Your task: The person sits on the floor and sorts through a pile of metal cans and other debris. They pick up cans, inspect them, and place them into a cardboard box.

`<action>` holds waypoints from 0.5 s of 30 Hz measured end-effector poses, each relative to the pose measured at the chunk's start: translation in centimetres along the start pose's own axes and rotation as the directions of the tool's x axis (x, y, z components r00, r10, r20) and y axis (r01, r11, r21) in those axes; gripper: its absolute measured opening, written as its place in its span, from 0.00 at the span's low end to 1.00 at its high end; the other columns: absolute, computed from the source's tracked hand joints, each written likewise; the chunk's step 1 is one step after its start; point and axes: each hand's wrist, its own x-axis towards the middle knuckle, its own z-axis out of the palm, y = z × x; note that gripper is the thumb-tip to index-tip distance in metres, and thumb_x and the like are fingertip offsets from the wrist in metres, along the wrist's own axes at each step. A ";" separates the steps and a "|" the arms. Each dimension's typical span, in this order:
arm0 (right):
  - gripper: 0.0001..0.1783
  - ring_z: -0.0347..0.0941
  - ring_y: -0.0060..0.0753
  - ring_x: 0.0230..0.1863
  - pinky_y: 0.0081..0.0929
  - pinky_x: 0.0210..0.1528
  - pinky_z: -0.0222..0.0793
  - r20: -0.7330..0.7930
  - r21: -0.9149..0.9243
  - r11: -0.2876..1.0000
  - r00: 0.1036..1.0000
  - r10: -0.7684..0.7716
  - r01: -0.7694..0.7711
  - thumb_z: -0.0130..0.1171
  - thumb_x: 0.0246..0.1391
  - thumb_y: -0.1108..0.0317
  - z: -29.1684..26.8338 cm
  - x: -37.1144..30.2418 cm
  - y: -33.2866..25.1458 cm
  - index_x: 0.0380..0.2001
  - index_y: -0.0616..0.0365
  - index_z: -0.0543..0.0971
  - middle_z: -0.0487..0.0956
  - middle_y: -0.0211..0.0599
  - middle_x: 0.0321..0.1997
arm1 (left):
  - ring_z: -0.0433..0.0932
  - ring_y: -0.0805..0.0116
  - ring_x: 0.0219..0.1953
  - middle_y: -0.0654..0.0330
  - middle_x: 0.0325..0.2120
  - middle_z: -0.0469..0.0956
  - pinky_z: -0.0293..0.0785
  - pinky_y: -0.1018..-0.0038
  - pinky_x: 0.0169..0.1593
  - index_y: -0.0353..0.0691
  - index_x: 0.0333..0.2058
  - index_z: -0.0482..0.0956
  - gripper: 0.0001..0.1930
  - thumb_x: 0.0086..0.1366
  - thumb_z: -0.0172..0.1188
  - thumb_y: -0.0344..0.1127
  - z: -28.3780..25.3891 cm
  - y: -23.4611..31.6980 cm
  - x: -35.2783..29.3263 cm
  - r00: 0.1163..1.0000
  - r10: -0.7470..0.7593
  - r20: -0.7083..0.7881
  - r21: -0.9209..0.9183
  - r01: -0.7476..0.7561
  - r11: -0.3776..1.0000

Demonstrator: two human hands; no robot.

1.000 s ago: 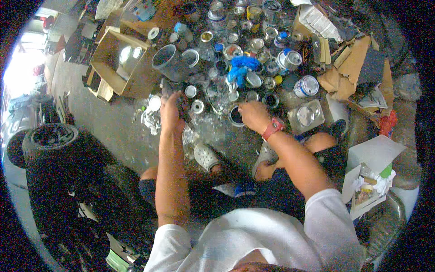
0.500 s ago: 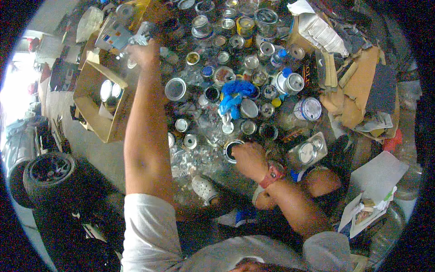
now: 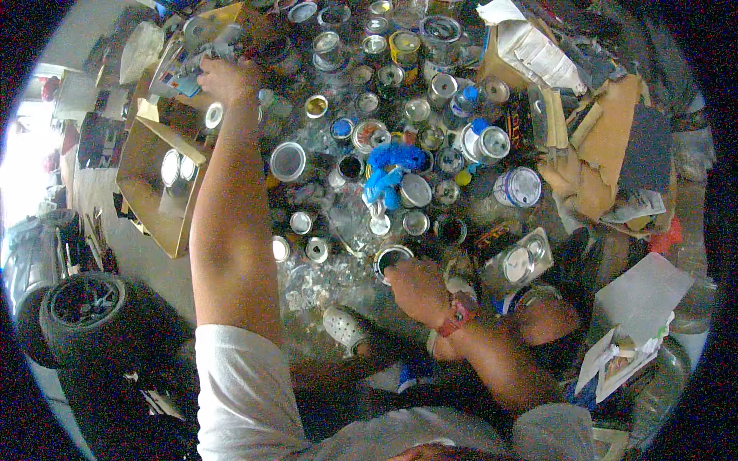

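At the far left, my left hand (image 3: 229,75) reaches out, its fingers closed around a blurred grey, crumpled-looking thing (image 3: 223,48). It is beside a box-like container with a blue patch (image 3: 184,81). Close in front of me, my right hand (image 3: 419,290), with a red watch on the wrist, has its fingers curled at the rim of an open can (image 3: 380,266) with a dark inside. The fingertips are partly hidden there. Blue gloves or rags (image 3: 398,159) lie among several cans and jars beyond it, near a lidded metal can (image 3: 416,192).
A cardboard box (image 3: 178,244) with round tins inside stands at left, past a car wheel (image 3: 84,301). Torn cardboard (image 3: 600,165) and a metal tray (image 3: 540,250) are at right. My shoe (image 3: 344,327) rests on the stained floor beside the cans.
My left hand has moved farther out and a little left, with the grey thing moving along. My right hand remains at the open can. The whole view has shifted slightly.
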 end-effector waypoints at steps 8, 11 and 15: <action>0.09 0.83 0.57 0.37 0.54 0.39 0.77 -0.013 -0.033 0.992 0.992 -0.124 0.123 0.55 0.52 0.70 2.9 -0.1 2.7 0.30 0.58 0.85 0.84 0.52 0.32 | 0.75 0.52 0.57 0.45 0.60 0.73 0.75 0.57 0.58 0.32 0.63 0.66 0.40 0.62 0.69 0.52 -11.9 -6.7 -9.0 0.665 -0.048 0.745 -0.647 0.739 0.190; 0.11 0.83 0.57 0.36 0.55 0.41 0.77 -0.220 -0.042 0.995 0.970 -0.100 0.093 0.56 0.59 0.66 1.8 -0.4 1.9 0.32 0.56 0.85 0.85 0.51 0.33 | 0.74 0.55 0.59 0.51 0.63 0.72 0.74 0.57 0.58 0.35 0.66 0.65 0.40 0.64 0.68 0.54 -19.0 -10.1 -15.6 0.611 -0.019 0.792 -0.598 0.780 0.185; 0.14 0.83 0.57 0.38 0.55 0.41 0.77 -0.286 0.080 0.961 0.929 -0.234 0.266 0.54 0.66 0.61 3.4 -1.1 1.6 0.33 0.56 0.84 0.85 0.49 0.34 | 0.72 0.58 0.61 0.53 0.63 0.72 0.70 0.60 0.61 0.38 0.68 0.64 0.38 0.68 0.64 0.54 -26.3 -14.5 -25.7 0.713 -0.144 0.686 -0.566 0.647 0.511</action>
